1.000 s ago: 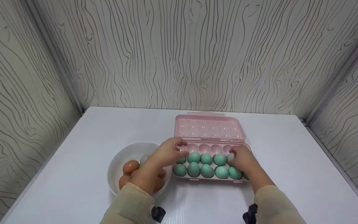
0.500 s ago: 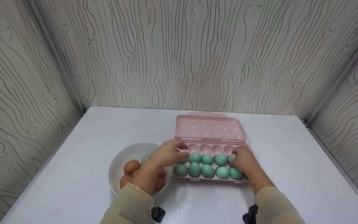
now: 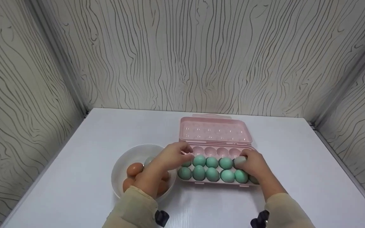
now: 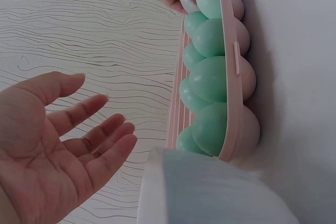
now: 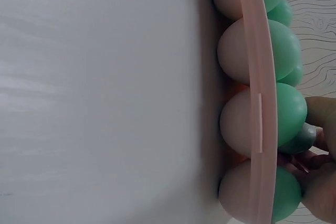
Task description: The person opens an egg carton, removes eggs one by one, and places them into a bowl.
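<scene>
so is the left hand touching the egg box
Apart: the left wrist view shows the patterned wall in a gap between the left hand and the egg box.

Room right of carton (image 3: pixel 210 152) (bowl (image 3: pixel 122 164) left).

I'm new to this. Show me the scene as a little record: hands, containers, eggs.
Right hand: holds a greyish egg near the right end of the middle row in the carton
Left hand: fingers relaxed, holding nothing, near the carton's left end
Carton: pink, lid open
Green eggs: in the carton's front and middle rows
Bowl: white, left of the carton, holding brown eggs and a pale egg
Unclear: whether the held egg is fully seated
</scene>
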Demonstrator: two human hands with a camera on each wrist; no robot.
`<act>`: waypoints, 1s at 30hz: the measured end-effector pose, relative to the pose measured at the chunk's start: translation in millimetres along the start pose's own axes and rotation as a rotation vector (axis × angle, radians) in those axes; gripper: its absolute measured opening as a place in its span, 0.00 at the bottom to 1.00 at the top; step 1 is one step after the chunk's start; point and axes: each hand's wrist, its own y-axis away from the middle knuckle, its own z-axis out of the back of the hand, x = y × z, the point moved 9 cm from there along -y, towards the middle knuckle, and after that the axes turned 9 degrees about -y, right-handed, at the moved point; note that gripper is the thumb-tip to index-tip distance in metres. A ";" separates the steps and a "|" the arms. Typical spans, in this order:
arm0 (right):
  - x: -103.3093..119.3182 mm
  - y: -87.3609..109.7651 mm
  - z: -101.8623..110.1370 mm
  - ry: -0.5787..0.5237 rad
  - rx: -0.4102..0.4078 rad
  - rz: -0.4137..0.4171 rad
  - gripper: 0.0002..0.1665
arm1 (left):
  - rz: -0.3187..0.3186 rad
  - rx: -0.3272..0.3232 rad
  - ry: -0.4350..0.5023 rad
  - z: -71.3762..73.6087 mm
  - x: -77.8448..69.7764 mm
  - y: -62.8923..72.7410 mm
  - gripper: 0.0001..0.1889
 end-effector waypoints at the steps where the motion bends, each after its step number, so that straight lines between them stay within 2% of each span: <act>1: 0.3 0.6 1.9 -0.003 -0.002 0.004 0.14 | 0.001 0.001 0.002 0.0 0.3 0.0 0.09; 6: 1.7 2.7 10.9 -0.039 -0.003 -0.004 0.19 | -0.030 -0.011 -0.005 0.9 0.1 -0.4 0.10; 11: 5.9 3.7 17.1 -0.139 0.012 -0.044 0.22 | -0.080 -0.030 -0.018 2.0 -3.4 -0.4 0.11; 19: 28.7 6.9 20.6 -0.285 0.049 -0.017 0.32 | -0.055 -0.011 0.004 -1.3 -3.6 0.1 0.10; 25: 48.5 11.1 19.5 -0.377 0.065 0.029 0.32 | -0.052 -0.014 0.019 -2.2 -6.5 -0.1 0.13; 30: 64.8 15.6 15.9 -0.468 0.069 0.061 0.28 | -0.068 -0.044 0.062 -0.1 -12.9 -0.7 0.16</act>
